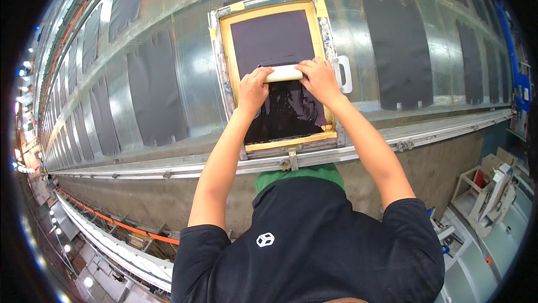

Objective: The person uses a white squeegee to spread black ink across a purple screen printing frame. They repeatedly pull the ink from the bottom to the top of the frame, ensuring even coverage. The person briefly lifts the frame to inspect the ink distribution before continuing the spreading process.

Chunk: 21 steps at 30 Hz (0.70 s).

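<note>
Far left: dark grey fabric panels (154,87) lie flat in spaced rows on the shiny metal tabletop (196,67), apparently spaced so each has its own spot. Centre: a screen-printing frame (328,39) lies on the tabletop, its yellow-taped inner border likely sealing the mesh edges. Left hand (254,91) curls round the left end of the cream squeegee bar (284,73), gripping it. The bar sits crosswise about mid-screen, between the two hands; its blade can't be made out. The two-ended hold likely keeps it level and the pressure even. Above it, the mesh (269,34) looks matt purple-black; below it, wet glossy black ink (286,112) pools on the near half. A metal bracket (293,157) at the frame's near edge meets the long rail (358,149), probably to fix its position. Right hand (320,79) closes on the bar's right end, matching the left. Just beside it, a white handle (347,74) sticks out from the frame's right side, presumably for lifting. Farther right: another dark panel (395,51), flat.
</note>
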### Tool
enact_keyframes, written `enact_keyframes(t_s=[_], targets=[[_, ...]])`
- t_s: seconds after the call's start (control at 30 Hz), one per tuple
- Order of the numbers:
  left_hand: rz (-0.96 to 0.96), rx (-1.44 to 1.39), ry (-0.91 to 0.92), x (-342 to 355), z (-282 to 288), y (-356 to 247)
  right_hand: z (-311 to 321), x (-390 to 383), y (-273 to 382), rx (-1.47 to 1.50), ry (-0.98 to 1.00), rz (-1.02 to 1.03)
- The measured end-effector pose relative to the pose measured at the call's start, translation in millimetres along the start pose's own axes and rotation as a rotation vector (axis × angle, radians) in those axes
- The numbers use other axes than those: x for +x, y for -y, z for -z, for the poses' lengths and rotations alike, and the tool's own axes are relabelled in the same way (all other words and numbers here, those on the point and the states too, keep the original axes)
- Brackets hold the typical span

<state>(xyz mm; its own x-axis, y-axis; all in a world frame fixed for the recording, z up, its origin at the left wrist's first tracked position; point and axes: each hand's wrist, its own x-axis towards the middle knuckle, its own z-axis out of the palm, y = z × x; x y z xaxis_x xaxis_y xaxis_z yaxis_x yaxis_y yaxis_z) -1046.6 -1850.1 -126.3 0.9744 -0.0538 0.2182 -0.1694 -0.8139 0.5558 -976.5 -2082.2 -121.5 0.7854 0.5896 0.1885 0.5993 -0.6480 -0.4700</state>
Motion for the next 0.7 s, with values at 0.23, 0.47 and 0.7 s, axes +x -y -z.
enact_keyframes(t_s=[0.23,0.47,0.7], targets=[[0.015,0.025,0.062,-106.9,2.0,-42.6,-5.2,-103.9,46.5,0.068,0.062,-0.01],[0.1,0.048,0.026,-61.5,0.8,-13.6,4.8,-45.5,29.6,0.034,0.013,0.016],[0.028,0.01,-0.02,3.1,-6.2,7.3,-9.8,4.7,-6.6,0.165,-0.049,0.01]])
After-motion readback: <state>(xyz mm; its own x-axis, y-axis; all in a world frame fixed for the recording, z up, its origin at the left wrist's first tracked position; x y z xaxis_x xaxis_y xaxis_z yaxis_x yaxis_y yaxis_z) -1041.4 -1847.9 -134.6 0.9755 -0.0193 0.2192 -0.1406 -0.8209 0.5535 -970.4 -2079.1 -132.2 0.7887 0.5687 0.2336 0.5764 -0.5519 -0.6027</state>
